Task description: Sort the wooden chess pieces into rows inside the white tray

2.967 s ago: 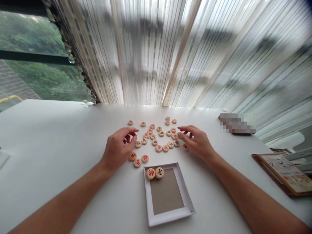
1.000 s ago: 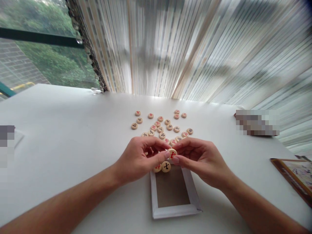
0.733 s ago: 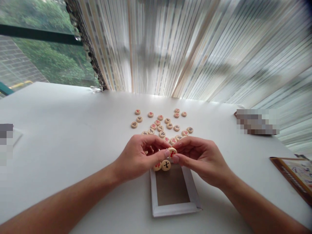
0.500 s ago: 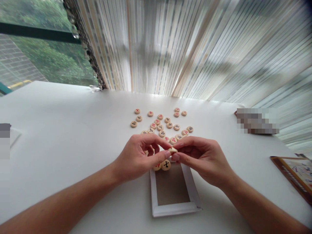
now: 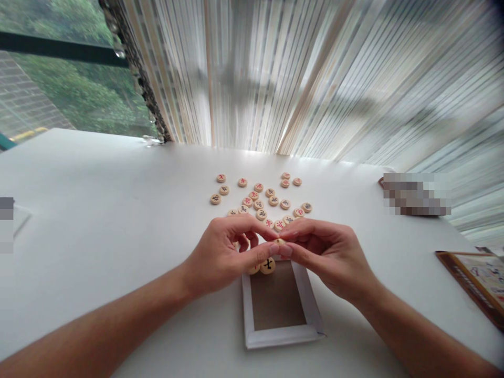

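Between the fingertips of both hands is one round wooden Chinese chess piece (image 5: 279, 242), largely covered by the thumbs and forefingers. My left hand (image 5: 228, 244) pinches it from the left, its other fingers curled under. From the right, my right hand (image 5: 326, 252) pinches the same piece. Below them lies a shallow white cardboard box (image 5: 248, 320) with a brown bottom. At its far left corner sits a piece with a black character (image 5: 268, 265); beside it a red-marked piece (image 5: 254, 269) is partly hidden by my left thumb.
Several chess pieces (image 5: 261, 214) with red or black characters lie scattered on the white table (image 5: 118, 210) beyond my hands. A brown-edged box (image 5: 468, 283) with a printed picture is at the right edge. A string curtain (image 5: 244, 79) hangs behind the table.
The piece has been turned slightly between my fingertips, and my right thumb has shifted up against it. The left thumb covers more of the red-marked piece.
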A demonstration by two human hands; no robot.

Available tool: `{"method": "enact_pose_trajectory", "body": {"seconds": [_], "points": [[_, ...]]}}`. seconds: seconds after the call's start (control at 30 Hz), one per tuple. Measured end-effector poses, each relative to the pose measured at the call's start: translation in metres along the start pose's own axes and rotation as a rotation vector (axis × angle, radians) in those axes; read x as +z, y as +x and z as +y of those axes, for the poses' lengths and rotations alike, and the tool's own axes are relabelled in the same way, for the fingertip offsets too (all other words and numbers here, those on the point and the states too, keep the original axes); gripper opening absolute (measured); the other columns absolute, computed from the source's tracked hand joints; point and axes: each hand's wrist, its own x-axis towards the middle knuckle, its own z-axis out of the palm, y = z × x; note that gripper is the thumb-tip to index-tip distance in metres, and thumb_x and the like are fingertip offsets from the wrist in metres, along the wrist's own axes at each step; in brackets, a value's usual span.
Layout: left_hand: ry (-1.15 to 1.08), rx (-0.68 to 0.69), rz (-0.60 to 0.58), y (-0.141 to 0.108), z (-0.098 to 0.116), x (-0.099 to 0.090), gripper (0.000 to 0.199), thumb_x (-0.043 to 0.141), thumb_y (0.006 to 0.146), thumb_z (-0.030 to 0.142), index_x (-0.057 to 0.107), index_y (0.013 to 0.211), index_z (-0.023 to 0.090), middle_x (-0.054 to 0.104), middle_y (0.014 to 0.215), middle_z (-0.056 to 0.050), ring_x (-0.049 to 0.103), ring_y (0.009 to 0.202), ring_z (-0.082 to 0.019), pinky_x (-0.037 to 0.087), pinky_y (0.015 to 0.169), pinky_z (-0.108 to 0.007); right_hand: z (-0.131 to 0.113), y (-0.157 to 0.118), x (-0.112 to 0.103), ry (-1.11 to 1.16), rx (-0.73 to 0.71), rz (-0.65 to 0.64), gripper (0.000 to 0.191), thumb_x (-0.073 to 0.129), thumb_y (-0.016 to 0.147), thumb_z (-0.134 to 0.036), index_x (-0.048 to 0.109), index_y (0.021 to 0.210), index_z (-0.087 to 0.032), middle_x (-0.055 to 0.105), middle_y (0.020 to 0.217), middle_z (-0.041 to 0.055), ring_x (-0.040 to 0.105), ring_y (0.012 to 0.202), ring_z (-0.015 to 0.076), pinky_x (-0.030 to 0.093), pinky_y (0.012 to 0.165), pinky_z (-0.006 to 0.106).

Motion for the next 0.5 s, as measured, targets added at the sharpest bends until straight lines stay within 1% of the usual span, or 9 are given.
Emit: {"method": "enact_pose_trajectory", "body": {"seconds": [0.13, 0.27, 0.37, 0.5], "points": [[-0.002, -0.065, 0.0, -0.0011, -0.0007, 0.0002, 0.014, 0.085, 0.086, 0.028, 0.086, 0.092, 0.015, 0.079, 0.08, -0.007, 0.066, 0.068, -0.014, 0.05, 0.056, -0.021, -0.0023, 0.0001, 0.0024, 0.036, 0.041, 0.023, 0.015, 0.095, 0.08, -0.017, 0.089, 0.092, -0.023, 0.082, 0.083, 0.0022, 0.079, 0.075, 0.0119, 0.067, 0.07, 0.014], [-0.058, -0.092, -0.004, -0.0013, -0.0017, 0.0002, 0.014, 0.085, 0.088, 0.029, 0.086, 0.093, 0.016, 0.082, 0.084, -0.007, 0.073, 0.075, -0.016, 0.057, 0.065, -0.022, -0.0041, 0.0003, 0.0035, 0.06, 0.076, 0.029, 0.014, 0.096, 0.078, -0.018, 0.089, 0.089, -0.022, 0.083, 0.082, 0.0031, 0.08, 0.074, 0.0134, 0.068, 0.068, 0.016], [-0.18, -0.124, -0.02, -0.0004, -0.0024, 0.0007, 0.011, 0.085, 0.088, 0.025, 0.085, 0.094, 0.015, 0.084, 0.087, -0.007, 0.078, 0.08, -0.018, 0.062, 0.072, -0.024, -0.0038, 0.0004, 0.0021, 0.082, 0.124, 0.035, 0.016, 0.097, 0.077, -0.021, 0.089, 0.09, -0.022, 0.084, 0.084, 0.0044, 0.081, 0.073, 0.0158, 0.07, 0.067, 0.02], [-0.349, -0.175, -0.035, 0.0023, -0.0023, 0.0014, 0.012, 0.085, 0.088, 0.021, 0.084, 0.097, 0.014, 0.086, 0.094, -0.008, 0.083, 0.086, -0.02, 0.067, 0.08, -0.026, -0.0024, 0.0006, -0.002, 0.132, 0.221, 0.042, 0.021, 0.097, 0.078, -0.024, 0.088, 0.097, -0.021, 0.084, 0.084, 0.0051, 0.081, 0.071, 0.0169, 0.071, 0.07, 0.025]]}}
